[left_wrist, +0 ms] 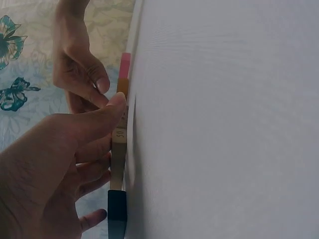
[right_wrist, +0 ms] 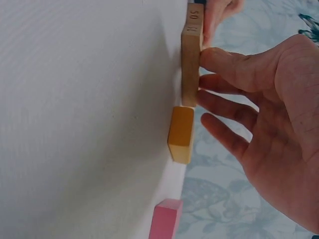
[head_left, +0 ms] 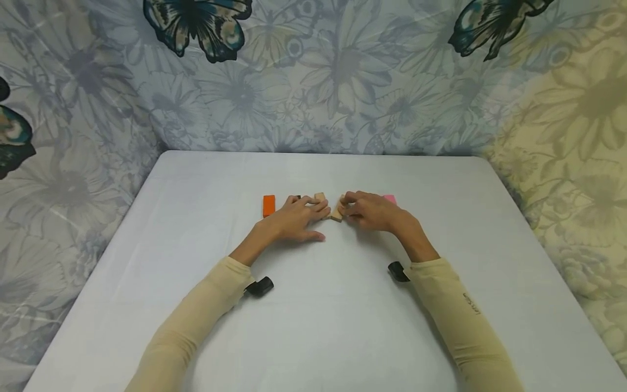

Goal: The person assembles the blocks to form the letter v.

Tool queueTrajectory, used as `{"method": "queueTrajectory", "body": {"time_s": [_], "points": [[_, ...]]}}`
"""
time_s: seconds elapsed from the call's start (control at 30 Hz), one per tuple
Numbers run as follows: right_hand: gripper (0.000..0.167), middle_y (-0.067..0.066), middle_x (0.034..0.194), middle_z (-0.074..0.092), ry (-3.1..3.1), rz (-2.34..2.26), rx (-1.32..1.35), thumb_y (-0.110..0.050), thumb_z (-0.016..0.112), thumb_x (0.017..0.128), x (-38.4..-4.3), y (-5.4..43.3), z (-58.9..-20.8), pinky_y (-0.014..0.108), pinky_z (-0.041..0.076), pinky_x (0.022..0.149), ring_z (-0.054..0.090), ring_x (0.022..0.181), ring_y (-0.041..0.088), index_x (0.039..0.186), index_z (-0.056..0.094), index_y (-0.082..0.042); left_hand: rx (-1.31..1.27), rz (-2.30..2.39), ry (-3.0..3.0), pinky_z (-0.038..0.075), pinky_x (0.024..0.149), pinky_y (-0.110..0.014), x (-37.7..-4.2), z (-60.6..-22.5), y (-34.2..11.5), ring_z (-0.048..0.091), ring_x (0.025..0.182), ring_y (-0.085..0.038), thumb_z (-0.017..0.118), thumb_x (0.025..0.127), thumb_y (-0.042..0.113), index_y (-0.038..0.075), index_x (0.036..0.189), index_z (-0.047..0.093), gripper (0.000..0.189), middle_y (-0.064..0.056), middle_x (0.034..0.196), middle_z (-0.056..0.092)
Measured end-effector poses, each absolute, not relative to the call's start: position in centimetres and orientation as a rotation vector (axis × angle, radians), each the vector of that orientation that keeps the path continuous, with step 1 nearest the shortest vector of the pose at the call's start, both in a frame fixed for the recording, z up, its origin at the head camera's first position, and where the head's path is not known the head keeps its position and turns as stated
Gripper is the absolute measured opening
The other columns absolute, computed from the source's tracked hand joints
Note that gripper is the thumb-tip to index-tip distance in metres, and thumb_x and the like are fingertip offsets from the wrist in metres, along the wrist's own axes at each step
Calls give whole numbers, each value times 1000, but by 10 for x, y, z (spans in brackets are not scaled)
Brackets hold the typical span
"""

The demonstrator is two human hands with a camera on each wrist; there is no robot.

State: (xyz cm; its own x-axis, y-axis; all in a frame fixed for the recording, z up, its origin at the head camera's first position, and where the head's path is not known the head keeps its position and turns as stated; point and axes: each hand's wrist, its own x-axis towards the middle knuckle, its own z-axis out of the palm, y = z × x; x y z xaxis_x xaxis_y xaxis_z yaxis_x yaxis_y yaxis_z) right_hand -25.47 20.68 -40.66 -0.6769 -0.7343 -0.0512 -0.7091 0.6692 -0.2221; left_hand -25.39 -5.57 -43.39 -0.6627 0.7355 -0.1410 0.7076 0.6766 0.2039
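Two plain wooden blocks with dark printed marks stand end to end near the table's far side. My right hand holds the right-hand wooden block, which lies at an angle in the head view; thumb and fingertips meet its edge. Stretched over the left-hand wooden block, my left hand touches it with its fingertips, the thumb held apart. Beside the left fingers sits a dark block, mostly hidden in the head view. A yellow-orange block stands just past the right-hand wooden block.
An orange block stands left of my left hand, and a pink block lies partly behind my right hand. White cloth covers the table. A patterned fabric wall rises right behind its far edge.
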Motion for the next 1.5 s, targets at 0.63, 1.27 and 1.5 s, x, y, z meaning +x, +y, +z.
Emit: {"method": "queueTrajectory", "body": {"time_s": [0.63,1.27,1.5], "points": [[28,17,139,62,2735,-263,-1164,-8,65,101,-258,211,-406,56,49,111,60,132,39,126,76,-3,1177,116,2694,31,121,-58,-252,-428,-51,30,160,-25,59,99,64,23,164,35,80,2,174,27],[29,17,138,62,2719,-285,-1162,-10,64,102,-260,209,-409,54,49,111,60,132,38,128,75,-5,1267,280,2671,18,128,-63,-258,-430,-66,31,161,-19,63,99,60,17,164,36,83,-3,174,30],[32,18,142,61,2716,-253,-1144,-11,64,102,-259,211,-407,55,48,113,58,135,39,132,72,-5,1286,273,2610,14,130,-65,-260,-430,-66,24,164,-20,61,100,60,16,165,33,84,-4,176,24]]}}
